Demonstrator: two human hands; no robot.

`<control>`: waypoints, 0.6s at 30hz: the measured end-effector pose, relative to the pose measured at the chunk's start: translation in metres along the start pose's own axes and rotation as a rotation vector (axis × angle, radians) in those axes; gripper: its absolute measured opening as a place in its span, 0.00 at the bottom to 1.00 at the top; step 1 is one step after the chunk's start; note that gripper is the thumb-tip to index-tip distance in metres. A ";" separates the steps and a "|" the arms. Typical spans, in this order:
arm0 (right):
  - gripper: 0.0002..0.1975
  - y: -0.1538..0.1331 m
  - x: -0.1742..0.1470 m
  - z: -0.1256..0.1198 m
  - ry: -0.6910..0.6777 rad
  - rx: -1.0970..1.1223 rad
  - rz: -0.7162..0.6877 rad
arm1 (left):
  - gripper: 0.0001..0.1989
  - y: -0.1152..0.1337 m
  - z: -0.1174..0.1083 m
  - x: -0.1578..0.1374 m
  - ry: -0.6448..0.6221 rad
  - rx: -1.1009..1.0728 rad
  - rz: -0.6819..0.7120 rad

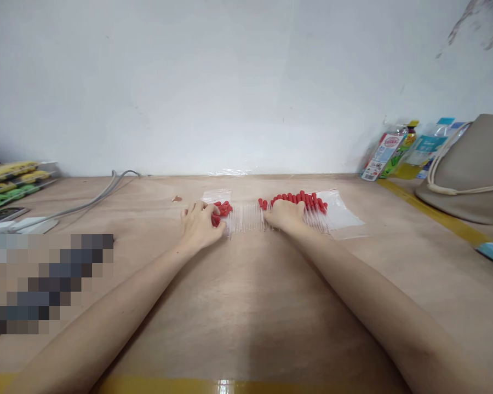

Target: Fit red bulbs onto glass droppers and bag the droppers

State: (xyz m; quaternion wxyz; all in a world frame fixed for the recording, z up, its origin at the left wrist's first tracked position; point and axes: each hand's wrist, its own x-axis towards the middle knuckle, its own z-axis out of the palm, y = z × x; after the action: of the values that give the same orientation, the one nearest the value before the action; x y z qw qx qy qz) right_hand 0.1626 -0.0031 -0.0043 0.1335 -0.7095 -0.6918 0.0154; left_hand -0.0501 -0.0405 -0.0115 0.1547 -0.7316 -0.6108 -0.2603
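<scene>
Near the wall, my left hand [199,221] curls its fingers and thumb around a small pile of red rubber bulbs [225,208], at least one of them between thumb and fingers. Thin clear tubes [246,217] lie side by side in a row to its right. My right hand [285,214] is closed over that row, fingers pointing down among the tubes; what they grip is hidden. Behind and right of it, tubes capped with red bulbs form a row of droppers [308,201]. Clear plastic bags [343,210] lie under the right end.
Bottles and a carton [383,156] stand at the back right beside a grey-beige bag [468,175]. A grey cable [94,198] runs along the left. Yellow and green packs [18,180] are at the far left, near a blurred-out patch. Yellow tape [168,384] edges the table.
</scene>
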 end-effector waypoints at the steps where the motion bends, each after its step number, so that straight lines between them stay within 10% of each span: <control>1: 0.15 0.001 -0.001 0.000 0.019 0.002 -0.013 | 0.09 -0.001 0.000 0.001 -0.003 0.007 0.007; 10: 0.13 0.029 -0.053 0.019 0.506 0.089 -0.455 | 0.08 -0.002 0.004 0.000 -0.008 0.109 0.145; 18: 0.11 0.047 -0.070 0.019 0.549 0.177 -0.696 | 0.13 -0.005 0.009 0.003 0.093 0.229 0.246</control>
State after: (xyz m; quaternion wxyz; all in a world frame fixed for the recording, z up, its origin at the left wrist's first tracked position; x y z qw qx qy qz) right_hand 0.2014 -0.0687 -0.0441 0.3693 -0.3984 -0.8241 -0.1601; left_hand -0.0533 -0.0322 -0.0177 0.2959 -0.7657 -0.5343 -0.2018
